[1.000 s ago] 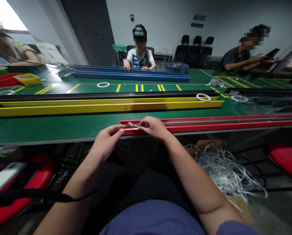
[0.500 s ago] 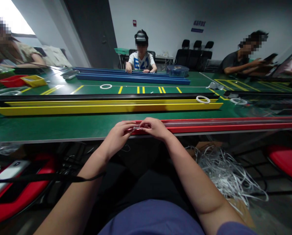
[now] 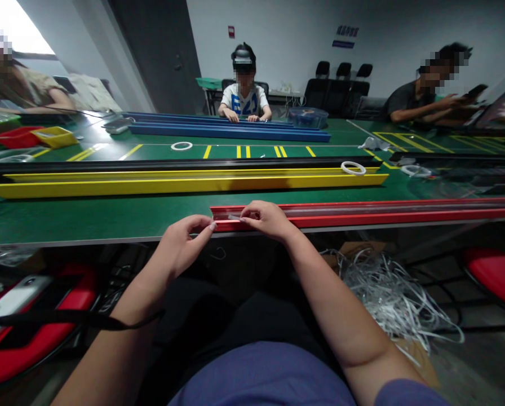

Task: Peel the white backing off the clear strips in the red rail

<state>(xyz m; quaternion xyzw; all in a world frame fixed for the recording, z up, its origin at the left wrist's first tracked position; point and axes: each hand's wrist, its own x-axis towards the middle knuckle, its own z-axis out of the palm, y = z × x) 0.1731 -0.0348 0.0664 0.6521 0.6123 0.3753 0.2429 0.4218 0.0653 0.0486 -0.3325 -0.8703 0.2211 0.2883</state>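
Note:
My right hand [image 3: 267,220] pinches a short clear plastic strip [image 3: 234,217] at the left end of a long red channel rail [image 3: 362,215]. My left hand [image 3: 185,242] sits a little to the left, its fingertips at the rail's front edge and nothing visible in them. Both hands are over the near edge of the green workbench [image 3: 87,217]. My fingers hide part of the strip, so its full length cannot be seen.
Yellow [image 3: 185,186], black [image 3: 172,164] and blue [image 3: 229,132] rails lie farther along the bench, with white coils [image 3: 353,168] on it. Below the bench at right lies a tangle of white strips [image 3: 391,299]. Co-workers sit across and at both sides.
My left hand has moved left, away from my right hand. My right hand stays on the strip at the rail's end.

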